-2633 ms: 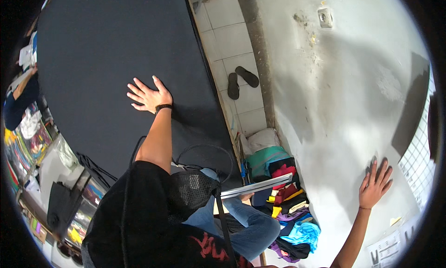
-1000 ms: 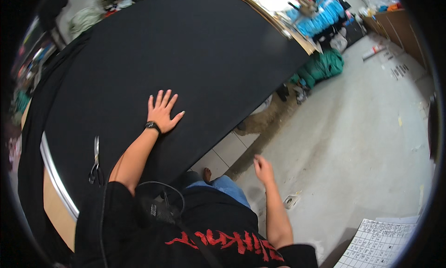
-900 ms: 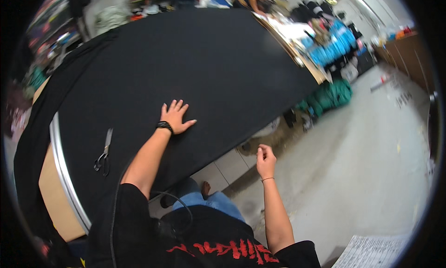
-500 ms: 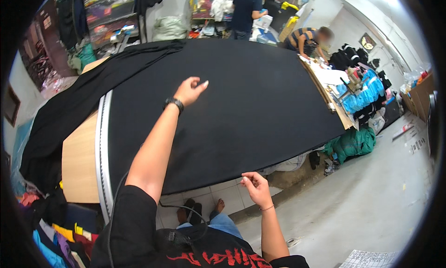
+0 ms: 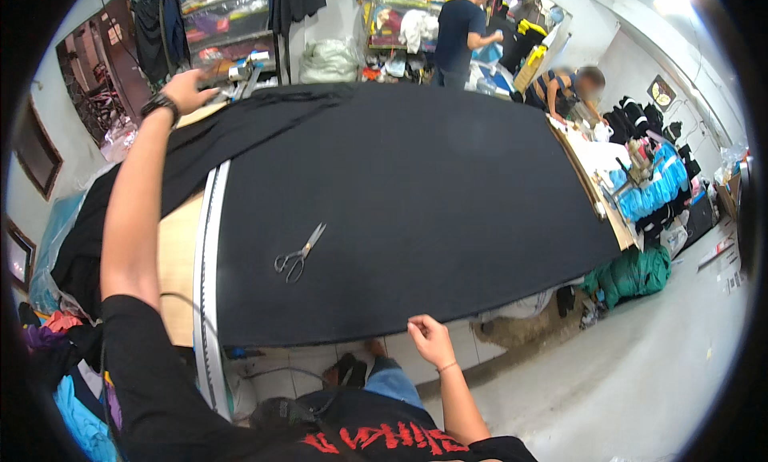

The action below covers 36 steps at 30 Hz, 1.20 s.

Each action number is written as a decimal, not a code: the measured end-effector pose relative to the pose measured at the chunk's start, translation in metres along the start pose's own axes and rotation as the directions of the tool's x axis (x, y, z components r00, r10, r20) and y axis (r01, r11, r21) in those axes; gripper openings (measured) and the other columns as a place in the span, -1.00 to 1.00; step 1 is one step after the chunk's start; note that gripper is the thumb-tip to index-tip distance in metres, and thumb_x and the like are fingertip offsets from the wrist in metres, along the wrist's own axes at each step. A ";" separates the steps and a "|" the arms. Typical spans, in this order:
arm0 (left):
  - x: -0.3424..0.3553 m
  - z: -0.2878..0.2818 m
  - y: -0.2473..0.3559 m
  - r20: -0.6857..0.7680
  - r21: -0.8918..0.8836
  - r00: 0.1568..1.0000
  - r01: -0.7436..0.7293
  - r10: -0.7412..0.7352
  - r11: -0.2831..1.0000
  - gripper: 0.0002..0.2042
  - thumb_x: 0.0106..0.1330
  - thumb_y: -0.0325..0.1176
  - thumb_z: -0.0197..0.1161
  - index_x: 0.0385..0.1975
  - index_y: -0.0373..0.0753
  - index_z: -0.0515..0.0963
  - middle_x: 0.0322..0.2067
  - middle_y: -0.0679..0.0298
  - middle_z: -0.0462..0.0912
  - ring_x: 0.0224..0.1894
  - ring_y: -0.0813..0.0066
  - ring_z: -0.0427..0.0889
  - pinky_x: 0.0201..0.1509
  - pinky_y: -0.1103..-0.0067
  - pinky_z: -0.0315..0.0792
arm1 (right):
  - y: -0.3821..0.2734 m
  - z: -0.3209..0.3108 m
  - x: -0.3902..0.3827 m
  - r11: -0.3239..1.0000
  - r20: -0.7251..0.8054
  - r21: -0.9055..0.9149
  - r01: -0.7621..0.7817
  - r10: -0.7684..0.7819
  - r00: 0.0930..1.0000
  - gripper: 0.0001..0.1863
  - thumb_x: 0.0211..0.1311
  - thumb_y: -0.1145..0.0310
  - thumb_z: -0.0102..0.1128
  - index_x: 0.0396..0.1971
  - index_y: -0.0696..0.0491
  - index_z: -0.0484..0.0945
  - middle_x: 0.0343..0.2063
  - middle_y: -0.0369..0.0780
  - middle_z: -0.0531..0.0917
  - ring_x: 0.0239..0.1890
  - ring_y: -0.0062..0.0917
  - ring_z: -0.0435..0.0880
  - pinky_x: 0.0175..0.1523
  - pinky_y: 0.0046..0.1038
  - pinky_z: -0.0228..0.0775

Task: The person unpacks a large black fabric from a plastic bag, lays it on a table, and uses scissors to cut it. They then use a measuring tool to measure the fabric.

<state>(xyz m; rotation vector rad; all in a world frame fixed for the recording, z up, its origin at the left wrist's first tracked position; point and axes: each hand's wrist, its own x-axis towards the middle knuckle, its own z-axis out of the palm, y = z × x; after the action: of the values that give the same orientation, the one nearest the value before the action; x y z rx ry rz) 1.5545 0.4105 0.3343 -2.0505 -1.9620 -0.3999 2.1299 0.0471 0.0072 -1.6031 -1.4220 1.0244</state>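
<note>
My left hand (image 5: 186, 92) is raised at the upper left, above the far edge of the gathered black fabric (image 5: 264, 106), open with curved fingers and nothing visible in it. My right hand (image 5: 428, 336) hangs by the near edge of the black cloth-covered table (image 5: 416, 198), open with loosely curled fingers. Silver scissors (image 5: 300, 252) lie on the flat cloth between my hands. A long toothed metal rail (image 5: 210, 246) runs across the table's left end, beside a bare wooden board (image 5: 176, 262). The gathered fabric drapes over that end.
Two people, one standing (image 5: 456, 42), one bent over a side board (image 5: 560, 90), are at the back. Shelves of fabric (image 5: 224, 18) line the wall. Blue bundles (image 5: 648, 190) lie at right, a green sack (image 5: 640, 278) below. Clothes (image 5: 84, 406) pile at lower left.
The view has swung up to show the whole table and room. My left hand lifted off the cloth and moved up and left, uncovering the scissors. My right hand stayed near the table's front edge.
</note>
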 end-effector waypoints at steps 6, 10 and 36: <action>-0.066 -0.080 -0.042 0.091 0.449 0.957 0.209 -0.277 0.869 -0.45 0.31 -0.08 0.35 0.19 -0.29 0.48 0.10 -0.15 0.62 0.15 -0.11 0.62 0.24 0.17 0.51 | 0.035 -0.065 0.081 0.997 0.045 0.043 -0.057 0.055 0.997 -0.79 0.37 0.35 0.33 -0.17 0.19 0.71 -0.42 -0.24 0.76 -0.38 -0.66 0.69 -0.22 -0.52 0.57; -0.183 -0.066 -0.003 0.255 0.377 0.932 0.150 -0.258 0.914 -0.65 0.14 -0.13 0.43 -0.25 -0.31 0.72 -0.20 -0.07 0.74 -0.08 -0.04 0.73 0.04 0.19 0.61 | -0.005 -0.108 0.147 0.992 0.240 0.111 0.062 -0.087 0.967 -0.78 0.37 0.33 0.36 -0.13 0.17 0.71 -0.34 -0.21 0.78 -0.30 -0.61 0.75 -0.12 -0.52 0.60; -0.462 0.043 0.362 0.910 0.142 0.027 0.918 0.415 -0.370 -0.31 0.58 0.06 0.05 0.54 -0.26 0.18 0.50 0.19 0.30 0.49 0.37 0.33 0.56 0.36 0.22 | -0.225 -0.169 0.224 0.102 0.059 0.868 -0.486 -0.993 -0.104 -0.72 0.41 0.33 0.24 -0.45 0.21 0.55 -0.37 0.04 0.65 -0.40 -0.18 0.62 -0.29 -0.18 0.44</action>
<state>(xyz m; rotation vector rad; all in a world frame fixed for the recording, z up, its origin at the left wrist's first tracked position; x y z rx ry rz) 1.8967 -0.0153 0.1156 -0.1188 -4.7665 -1.9466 2.2094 0.2888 0.2607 1.2095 -1.1795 1.9735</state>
